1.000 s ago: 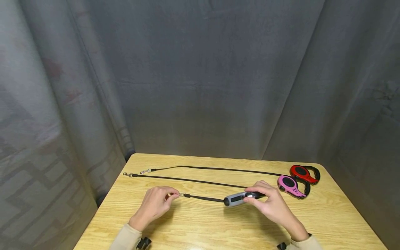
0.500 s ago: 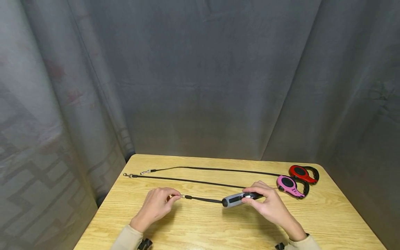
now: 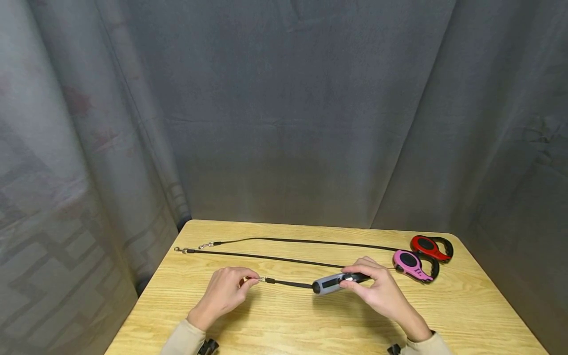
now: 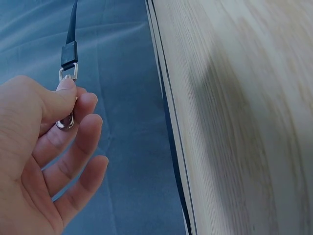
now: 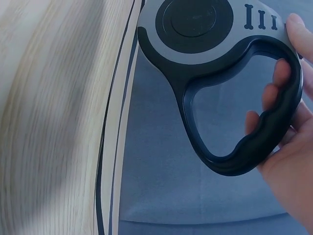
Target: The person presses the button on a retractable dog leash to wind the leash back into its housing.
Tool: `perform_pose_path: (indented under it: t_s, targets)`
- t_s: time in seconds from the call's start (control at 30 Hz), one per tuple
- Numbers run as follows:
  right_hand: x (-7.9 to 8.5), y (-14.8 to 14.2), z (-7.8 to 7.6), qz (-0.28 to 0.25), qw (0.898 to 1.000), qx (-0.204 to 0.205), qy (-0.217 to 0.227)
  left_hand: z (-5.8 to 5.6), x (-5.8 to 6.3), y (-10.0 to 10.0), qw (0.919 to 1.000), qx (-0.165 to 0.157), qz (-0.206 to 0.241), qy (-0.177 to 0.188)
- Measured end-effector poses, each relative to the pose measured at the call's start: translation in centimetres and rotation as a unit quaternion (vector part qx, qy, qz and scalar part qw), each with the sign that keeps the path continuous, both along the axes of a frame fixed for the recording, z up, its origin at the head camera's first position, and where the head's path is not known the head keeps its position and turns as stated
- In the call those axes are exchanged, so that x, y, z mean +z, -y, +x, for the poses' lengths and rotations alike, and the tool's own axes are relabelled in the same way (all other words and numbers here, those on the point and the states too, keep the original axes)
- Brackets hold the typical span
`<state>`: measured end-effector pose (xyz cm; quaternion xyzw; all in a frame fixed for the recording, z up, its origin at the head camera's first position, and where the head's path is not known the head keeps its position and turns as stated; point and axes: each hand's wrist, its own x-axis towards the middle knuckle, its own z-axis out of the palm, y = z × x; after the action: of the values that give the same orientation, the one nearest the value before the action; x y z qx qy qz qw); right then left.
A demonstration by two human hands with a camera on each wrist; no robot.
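Note:
My left hand (image 3: 227,292) pinches the metal snap hook (image 4: 65,122) of a grey and black retractable dog leash (image 3: 327,284) between thumb and forefinger. The other fingers are loosely bent. My right hand (image 3: 378,287) grips the leash's black loop handle (image 5: 274,132), fingers curled through the opening. Held above the table, the casing stands on edge. A short black strap (image 3: 290,284) runs from casing to hook. Behind lie a pink retractable leash (image 3: 411,264) and a red one (image 3: 428,247), straps drawn out leftward to their own hooks.
The light wooden table (image 3: 284,325) has its far edge against a grey curtain (image 3: 284,123). The pink leash's hook (image 3: 181,250) and the red leash's hook (image 3: 206,245) lie at the table's far left.
My right hand has shifted slightly left with the grey leash, and my left hand slightly right with the hook. The strap stretch between them is shorter. The pink and red leashes lie still.

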<state>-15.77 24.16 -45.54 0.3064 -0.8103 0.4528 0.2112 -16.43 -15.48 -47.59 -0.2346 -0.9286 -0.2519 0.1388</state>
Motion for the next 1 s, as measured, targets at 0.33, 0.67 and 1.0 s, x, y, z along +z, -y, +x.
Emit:
perform_pose_path:
  t_s: [0.33,0.67,1.0]
  targets:
    - [0.1,0.4,-0.1,-0.003,1.000,0.009,0.004,-0.1,0.0,-0.3,1.0000,-0.004,0.003,0.001]
    - [0.2,0.9,-0.1,-0.010,1.000,0.014,-0.001,0.1,0.1,-0.4,0.9999,-0.002,0.001,0.011]
    - [0.3,1.2,0.0,0.003,1.000,0.008,0.006,0.3,0.0,-0.5,0.9999,-0.003,-0.001,0.014]
